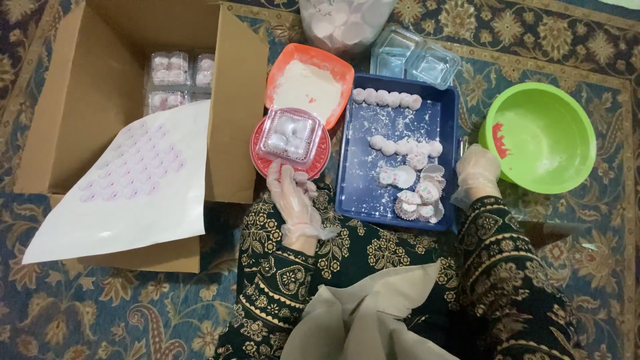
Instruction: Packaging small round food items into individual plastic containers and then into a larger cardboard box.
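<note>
My left hand, in a thin clear glove, grips the near edge of a clear plastic clamshell box filled with white round sweets; the box rests on a red lid. My right hand, also gloved, rests on the right rim of a blue tray, fingers curled, holding nothing that I can see. On the tray lie rows of white dough balls and several paper cups, some filled.
An open cardboard box at left holds packed clamshells, with a white sticker sheet draped over its edge. An orange tray of flour, empty clamshells, a bag of sweets and a green bowl surround the blue tray.
</note>
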